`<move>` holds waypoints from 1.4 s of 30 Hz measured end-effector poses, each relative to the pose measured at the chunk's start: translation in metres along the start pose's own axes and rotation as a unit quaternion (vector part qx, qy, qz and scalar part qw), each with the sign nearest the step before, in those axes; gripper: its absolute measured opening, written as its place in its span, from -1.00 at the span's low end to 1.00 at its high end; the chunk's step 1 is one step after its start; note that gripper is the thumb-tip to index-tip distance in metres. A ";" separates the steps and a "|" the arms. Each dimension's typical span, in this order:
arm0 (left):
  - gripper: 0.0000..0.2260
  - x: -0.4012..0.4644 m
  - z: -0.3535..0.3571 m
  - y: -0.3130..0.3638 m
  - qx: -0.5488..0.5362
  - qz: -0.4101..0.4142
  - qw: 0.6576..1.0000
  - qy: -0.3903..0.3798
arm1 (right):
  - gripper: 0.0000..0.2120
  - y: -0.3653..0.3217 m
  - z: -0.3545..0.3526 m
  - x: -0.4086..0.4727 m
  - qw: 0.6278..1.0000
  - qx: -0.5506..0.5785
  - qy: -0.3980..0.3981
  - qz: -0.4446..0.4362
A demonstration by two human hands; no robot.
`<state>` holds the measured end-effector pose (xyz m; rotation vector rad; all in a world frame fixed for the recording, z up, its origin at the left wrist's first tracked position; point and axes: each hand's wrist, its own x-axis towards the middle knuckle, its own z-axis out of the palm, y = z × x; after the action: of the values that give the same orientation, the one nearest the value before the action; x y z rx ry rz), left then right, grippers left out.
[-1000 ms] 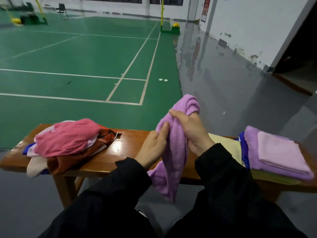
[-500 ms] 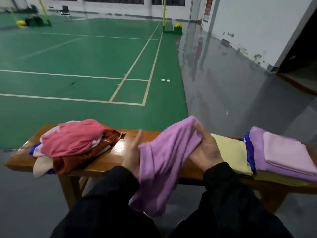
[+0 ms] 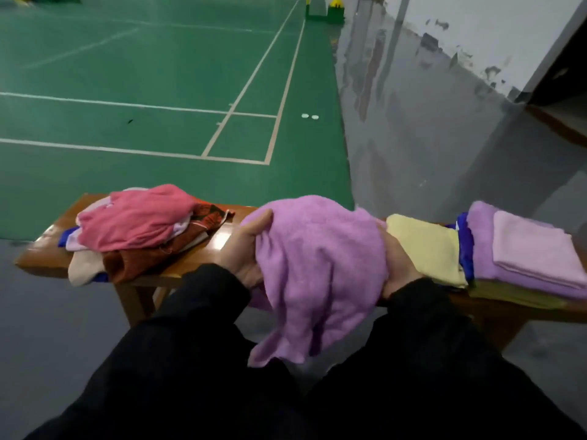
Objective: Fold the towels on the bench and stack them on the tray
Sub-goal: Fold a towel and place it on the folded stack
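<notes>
Holding the purple towel (image 3: 317, 268) spread between both hands above the desk (image 3: 203, 258), your left hand (image 3: 246, 249) grips its left edge, thumb curled over the cloth. Your right hand (image 3: 398, 265) holds the right edge, fingers mostly hidden. Unfolded towels (image 3: 136, 227) lie heaped at left; the folded stack (image 3: 521, 258) sits at right.

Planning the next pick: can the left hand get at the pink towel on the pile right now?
Probably not yet: the left hand grips the purple towel. The pink towel lies uncovered atop the pile.
</notes>
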<state>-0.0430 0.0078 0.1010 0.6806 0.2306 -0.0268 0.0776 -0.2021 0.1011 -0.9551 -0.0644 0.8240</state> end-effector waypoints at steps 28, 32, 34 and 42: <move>-0.68 0.012 0.012 0.119 0.465 0.410 0.737 0.268 | -0.48 -0.124 0.017 -0.009 0.941 -0.042 0.036 -0.333; -0.55 0.016 0.019 0.131 0.345 0.374 0.819 0.264 | -0.28 -0.126 0.025 -0.016 0.937 -0.038 0.018 -0.346; -0.71 0.013 0.023 0.130 0.174 0.236 0.949 0.115 | -0.34 -0.125 0.025 -0.017 0.940 -0.018 0.022 -0.340; -0.89 0.016 0.033 0.121 0.287 0.323 0.886 0.168 | -0.69 -0.127 0.016 -0.020 0.927 -0.050 0.103 -0.357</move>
<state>-0.0091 0.0823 0.1971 1.3328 0.3223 0.6938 0.1328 -0.2422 0.2110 -1.0118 -0.2573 0.0452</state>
